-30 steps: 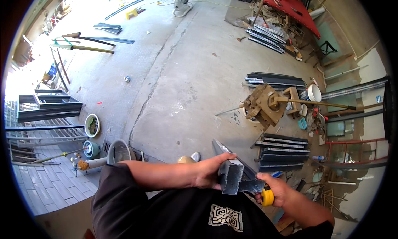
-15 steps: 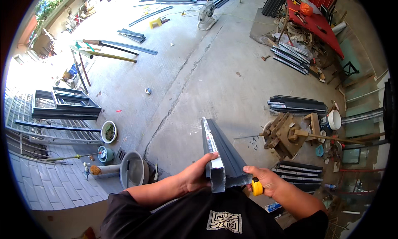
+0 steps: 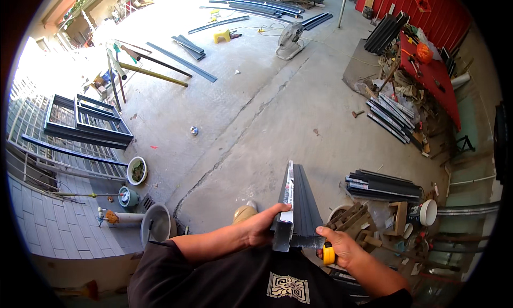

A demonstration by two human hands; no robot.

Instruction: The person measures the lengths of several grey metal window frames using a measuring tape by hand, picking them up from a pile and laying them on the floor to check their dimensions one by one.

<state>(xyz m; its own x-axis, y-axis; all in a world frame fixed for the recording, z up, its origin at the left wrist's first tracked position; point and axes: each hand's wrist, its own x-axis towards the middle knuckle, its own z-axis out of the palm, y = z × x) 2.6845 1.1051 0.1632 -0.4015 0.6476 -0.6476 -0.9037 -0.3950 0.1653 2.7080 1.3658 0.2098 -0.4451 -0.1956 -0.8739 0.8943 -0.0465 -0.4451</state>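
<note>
Close in front of my body, a bundle of dark grey metal profiles (image 3: 307, 212) points away from me, its cut ends toward me. One profile has a hollow square end and a white printed film strip along its top. My left hand (image 3: 265, 224) grips the left side, thumb on the film and fingers hidden beneath. At the right near corner, my right hand (image 3: 343, 247) rests its thumb on the profile edge. That same hand has a yellow tape measure (image 3: 328, 254) tucked in its fingers; whether any blade is out cannot be seen.
Stacked profiles (image 3: 385, 185) and a rusty machine (image 3: 352, 220) stand on my right. A red table (image 3: 430, 75) with tools is farther back. To the left are a grey basin (image 3: 170, 222), a plant pot (image 3: 137, 170) and window frames (image 3: 88, 121). A floor fan (image 3: 290, 40) stands ahead.
My view has shifted, and a shoe now shows beyond my left forearm. The profiles sit slightly farther right and lower in view. Both hands keep their holds.
</note>
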